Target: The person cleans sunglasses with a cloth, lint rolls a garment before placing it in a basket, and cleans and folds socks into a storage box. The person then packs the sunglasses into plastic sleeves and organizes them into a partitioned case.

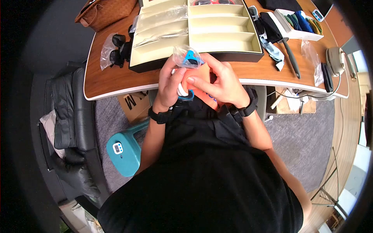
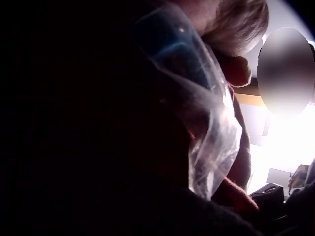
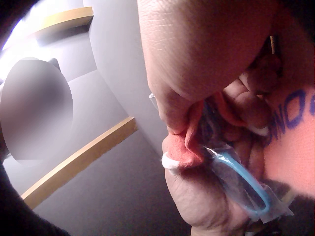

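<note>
Both hands hold an orange cloth [image 1: 204, 99] with white edging and blue letters, close in front of the body at the desk's edge. Blue-framed glasses [image 3: 242, 178] in a clear plastic bag [image 2: 216, 132] are wrapped by the cloth, with blue parts showing above and below it. My left hand [image 1: 168, 86] grips the bundle from the left, thumb on the cloth. From the other side my right hand [image 1: 228, 83] pinches the cloth, its thumb pointing left across it. The middle of the glasses is hidden by cloth and fingers. The left wrist view is mostly dark.
Just beyond the hands stands a compartment box [image 1: 217, 47] with bagged items in some sections. Bagged sunglasses [image 1: 115, 50] lie on the left. To the right are a grey-handled tool [image 1: 291, 58], a white box of rolled cloths [image 1: 299, 33] and a plastic bag [image 1: 312, 60].
</note>
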